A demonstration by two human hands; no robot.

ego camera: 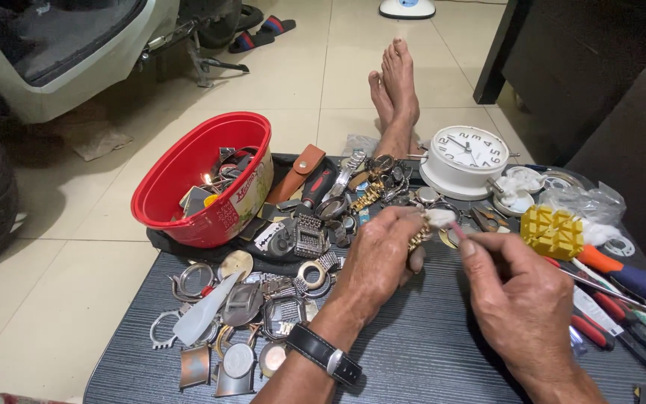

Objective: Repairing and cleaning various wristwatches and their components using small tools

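Gold-toned linked watch (420, 238) pinched between left hand (377, 258) and right hand (521, 307).

I am working over a dark tabletop (428, 352) showing a matt, finely ribbed grain. My left hand (379, 258) is gripping a gold-toned metal watch band (419, 238), shining. Beside it, a glossy red plastic bowl (188, 187) is holding metal parts. Polished steel watch cases (248, 307) are lying near a smooth white plastic clock (463, 161) and a matt yellow plastic block (552, 230).
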